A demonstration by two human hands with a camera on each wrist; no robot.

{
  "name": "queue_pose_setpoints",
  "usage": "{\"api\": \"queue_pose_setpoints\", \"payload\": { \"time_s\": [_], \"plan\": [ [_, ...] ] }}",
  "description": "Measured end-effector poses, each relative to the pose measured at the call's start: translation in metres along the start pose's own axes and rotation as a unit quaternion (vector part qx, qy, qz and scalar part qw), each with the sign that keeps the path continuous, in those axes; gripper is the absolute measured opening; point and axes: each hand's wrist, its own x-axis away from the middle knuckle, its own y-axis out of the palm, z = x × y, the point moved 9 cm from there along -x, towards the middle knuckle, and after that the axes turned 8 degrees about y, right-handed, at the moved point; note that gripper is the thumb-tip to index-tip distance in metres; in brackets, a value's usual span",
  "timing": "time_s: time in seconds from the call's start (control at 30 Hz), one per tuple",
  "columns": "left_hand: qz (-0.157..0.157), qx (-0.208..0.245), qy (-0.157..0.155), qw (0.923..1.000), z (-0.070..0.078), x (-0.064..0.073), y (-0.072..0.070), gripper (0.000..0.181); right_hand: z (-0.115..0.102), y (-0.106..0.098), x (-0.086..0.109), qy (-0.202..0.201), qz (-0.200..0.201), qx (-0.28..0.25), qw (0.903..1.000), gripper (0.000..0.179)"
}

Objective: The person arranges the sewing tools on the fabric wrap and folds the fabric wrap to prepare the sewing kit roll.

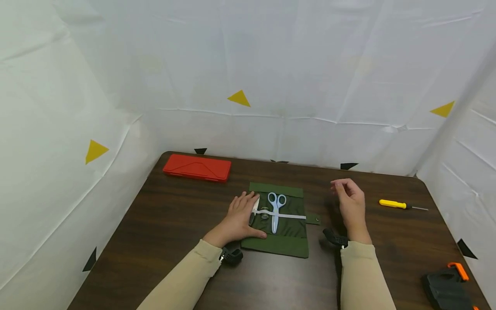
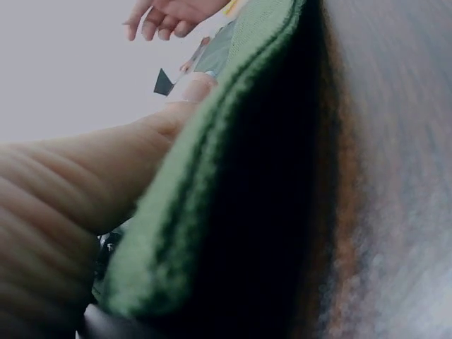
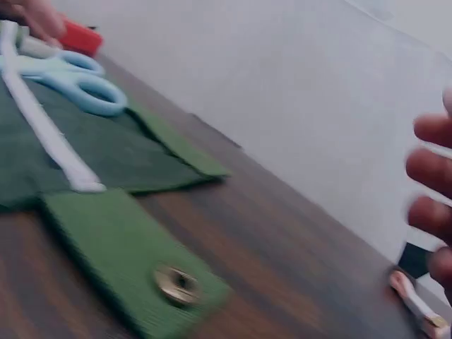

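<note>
An unfolded green fabric roll (image 1: 275, 247) lies on the table. Its white elastic band (image 1: 292, 216) runs across light blue scissors (image 1: 275, 211), a small spool (image 1: 265, 213) and a slim tool with a pale blade and dark handle (image 1: 252, 218). My left hand (image 1: 240, 219) rests spread over the roll's left side, thumb on its lower flap, covering that edge. To the right of the roll, my right hand (image 1: 352, 206) hovers over the table with loosely bent fingers, holding nothing. Close by, the roll's tab with a metal snap (image 3: 176, 284) shows in the right wrist view.
A red case (image 1: 197, 168) lies at the back left of the dark wood table (image 1: 186, 206). On the right is a yellow-handled screwdriver (image 1: 393, 203). A black tool with orange parts (image 1: 445, 288) sits at the front right corner. White sheeting (image 1: 290, 64) surrounds the table.
</note>
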Motion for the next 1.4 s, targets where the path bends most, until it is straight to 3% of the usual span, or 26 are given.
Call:
{"api": "queue_pose_setpoints", "payload": {
  "time_s": [0.1,0.2,0.33,0.43,0.67,0.83,1.0,1.23,1.4],
  "plan": [
    [0.000,0.001,0.003,1.0000,0.002,0.000,0.000,0.126,0.007,-0.025,-0.003,0.029,0.072,0.055,0.9954,0.034],
    [-0.002,-0.001,0.003,1.0000,0.003,0.000,0.001,0.119,0.013,-0.045,-0.003,0.056,0.135,0.112,0.9829,0.031],
    [-0.003,0.002,0.001,1.0000,0.001,0.002,0.000,0.110,0.019,-0.055,-0.004,0.080,0.179,0.159,0.9676,0.027],
    [-0.004,0.004,0.004,1.0000,0.000,0.003,-0.002,0.104,0.024,-0.055,-0.007,0.102,0.173,0.182,0.9624,0.031],
    [-0.006,-0.004,0.002,1.0000,-0.002,0.003,0.000,0.098,0.032,-0.044,-0.011,0.125,0.117,0.226,0.9589,0.041],
    [0.011,0.021,-0.012,0.9996,-0.001,0.003,-0.003,0.095,0.033,-0.040,-0.010,0.142,0.090,0.244,0.9550,0.042],
    [0.045,0.045,-0.023,0.9977,-0.004,0.003,-0.013,0.087,0.031,-0.032,-0.010,0.132,0.073,0.268,0.9515,0.038],
    [0.050,0.050,-0.041,0.9967,-0.008,0.006,-0.025,0.082,0.030,-0.020,-0.008,0.115,0.065,0.286,0.9490,0.035],
    [0.072,0.030,-0.023,0.9967,0.011,0.001,-0.045,0.064,0.030,-0.013,-0.008,0.118,0.051,0.294,0.9471,0.030]
  ]
}}
